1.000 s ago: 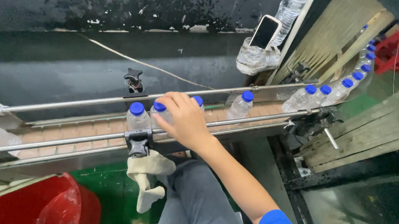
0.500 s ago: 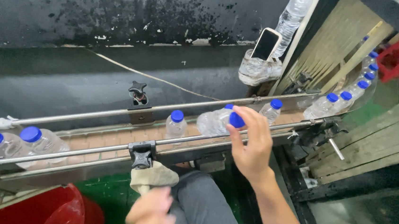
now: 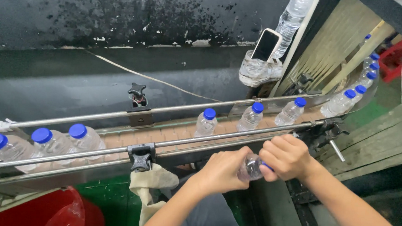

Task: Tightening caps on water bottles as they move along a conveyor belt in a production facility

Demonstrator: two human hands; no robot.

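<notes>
I have both hands on one small clear bottle, held off the conveyor just in front of its near rail and above my lap. My left hand is wrapped around the bottle's body, and my right hand is clenched over its cap end, where a bit of blue shows between the fingers. On the belt behind my hands stand three capped bottles in a loose row, with more curving away at the far right and three crowded together at the left. A beige cloth hangs from the black rail clamp. A phone leans upright behind the line, beside the red bin corner below
</notes>
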